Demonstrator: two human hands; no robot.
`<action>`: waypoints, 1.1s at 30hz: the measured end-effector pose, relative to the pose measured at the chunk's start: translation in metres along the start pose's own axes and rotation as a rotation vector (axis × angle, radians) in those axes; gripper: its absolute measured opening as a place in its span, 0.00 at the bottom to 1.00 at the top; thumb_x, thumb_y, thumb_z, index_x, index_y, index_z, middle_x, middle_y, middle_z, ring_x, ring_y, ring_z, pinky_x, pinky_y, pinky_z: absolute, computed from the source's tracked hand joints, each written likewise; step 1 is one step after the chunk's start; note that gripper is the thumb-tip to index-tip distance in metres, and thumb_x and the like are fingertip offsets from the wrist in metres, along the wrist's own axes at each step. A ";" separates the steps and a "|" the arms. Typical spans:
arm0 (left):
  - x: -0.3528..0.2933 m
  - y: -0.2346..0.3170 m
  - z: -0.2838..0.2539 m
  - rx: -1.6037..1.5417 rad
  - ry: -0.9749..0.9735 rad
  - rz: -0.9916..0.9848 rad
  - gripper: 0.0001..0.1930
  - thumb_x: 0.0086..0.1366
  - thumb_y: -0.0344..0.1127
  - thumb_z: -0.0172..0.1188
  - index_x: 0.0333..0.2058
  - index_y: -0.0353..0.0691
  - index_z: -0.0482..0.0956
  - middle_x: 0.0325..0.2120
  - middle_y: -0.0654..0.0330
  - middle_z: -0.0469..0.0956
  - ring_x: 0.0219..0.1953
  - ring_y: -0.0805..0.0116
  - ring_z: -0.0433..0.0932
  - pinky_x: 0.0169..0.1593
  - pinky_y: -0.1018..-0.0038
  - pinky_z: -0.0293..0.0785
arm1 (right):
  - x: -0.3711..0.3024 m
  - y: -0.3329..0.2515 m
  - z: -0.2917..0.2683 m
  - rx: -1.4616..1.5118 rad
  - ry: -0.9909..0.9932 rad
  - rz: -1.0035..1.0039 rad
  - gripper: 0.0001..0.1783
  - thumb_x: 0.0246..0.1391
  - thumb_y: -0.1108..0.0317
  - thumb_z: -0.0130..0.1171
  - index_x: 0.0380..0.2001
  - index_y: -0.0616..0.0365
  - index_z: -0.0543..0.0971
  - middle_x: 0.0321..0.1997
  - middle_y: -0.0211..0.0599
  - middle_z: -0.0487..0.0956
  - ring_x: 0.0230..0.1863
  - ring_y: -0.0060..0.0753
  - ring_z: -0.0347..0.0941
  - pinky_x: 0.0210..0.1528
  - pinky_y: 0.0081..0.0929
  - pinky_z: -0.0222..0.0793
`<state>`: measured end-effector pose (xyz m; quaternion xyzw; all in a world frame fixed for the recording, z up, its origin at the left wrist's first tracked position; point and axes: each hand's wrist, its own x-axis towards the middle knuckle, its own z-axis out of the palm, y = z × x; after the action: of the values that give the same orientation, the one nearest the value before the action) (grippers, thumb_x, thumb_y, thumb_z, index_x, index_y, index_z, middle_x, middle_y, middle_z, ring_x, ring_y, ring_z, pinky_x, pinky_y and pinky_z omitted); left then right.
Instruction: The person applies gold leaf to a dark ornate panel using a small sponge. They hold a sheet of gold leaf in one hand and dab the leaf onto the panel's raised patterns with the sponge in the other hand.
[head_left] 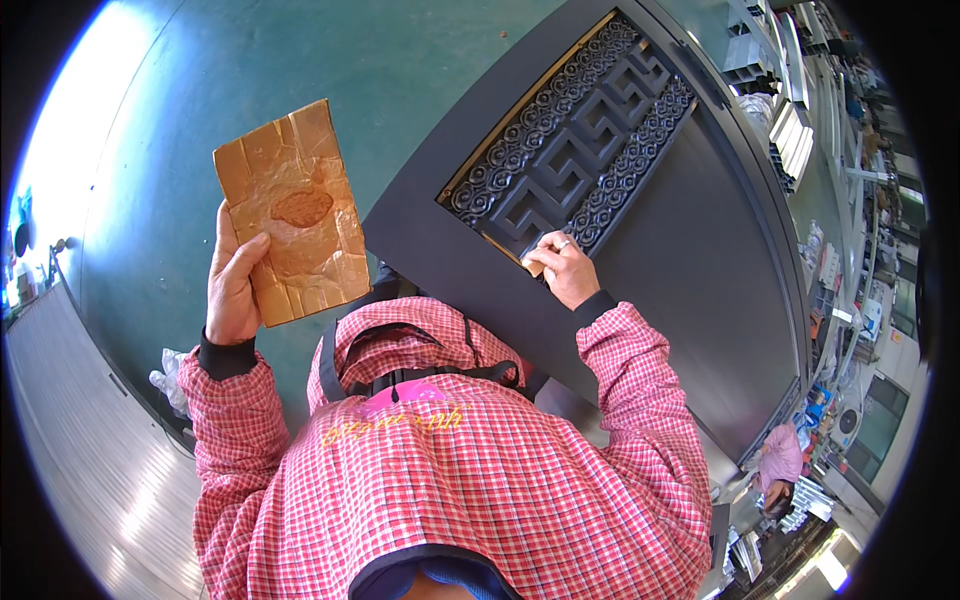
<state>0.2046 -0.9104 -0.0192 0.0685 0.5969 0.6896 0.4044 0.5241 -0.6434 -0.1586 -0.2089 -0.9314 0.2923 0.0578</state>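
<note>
My left hand (235, 285) grips a flat piece of cardboard (335, 255) by its lower left side, thumb on top. Its face is coated gold-brown, with a wet-looking copper patch (302, 208) in the middle. A large dark grey metal door (690, 290) lies in front of me to the right. Set into it is a dark ornamental panel (570, 175) with rosettes and a key pattern, edged partly in gold. At the panel's near corner, my right hand (570, 275) pinches a small tan pad (535, 266) against the edge; its exact material is unclear.
Green floor (190, 110) stretches beyond the door and to the left. A pale ribbed surface (110, 430) fills the lower left, with a clear plastic bag (170, 382) beside it. Metal profiles (790, 140) lie at far right. Another person in pink (780, 458) is at lower right.
</note>
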 end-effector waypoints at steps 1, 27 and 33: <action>0.000 0.000 0.000 -0.003 -0.004 0.001 0.33 0.66 0.25 0.44 0.68 0.42 0.45 0.61 0.56 0.62 0.58 0.64 0.68 0.58 0.67 0.69 | 0.002 0.002 -0.001 -0.023 0.056 0.014 0.14 0.39 0.83 0.60 0.29 0.50 0.81 0.34 0.29 0.73 0.38 0.36 0.72 0.38 0.31 0.73; -0.002 -0.002 0.003 -0.047 -0.045 0.018 0.33 0.66 0.24 0.44 0.68 0.43 0.45 0.62 0.56 0.61 0.59 0.64 0.67 0.59 0.66 0.68 | 0.008 0.021 -0.009 -0.129 0.060 -0.013 0.19 0.35 0.83 0.59 0.31 0.47 0.81 0.34 0.28 0.72 0.39 0.37 0.72 0.40 0.32 0.74; -0.006 -0.002 0.003 -0.043 -0.038 0.013 0.32 0.66 0.24 0.44 0.68 0.43 0.46 0.61 0.57 0.62 0.59 0.64 0.67 0.60 0.67 0.68 | 0.023 0.019 -0.025 -0.090 0.217 0.101 0.20 0.35 0.85 0.58 0.33 0.48 0.81 0.36 0.32 0.73 0.40 0.38 0.73 0.41 0.32 0.73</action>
<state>0.2112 -0.9115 -0.0172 0.0766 0.5736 0.7034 0.4127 0.5157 -0.6070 -0.1492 -0.2883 -0.9202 0.2284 0.1338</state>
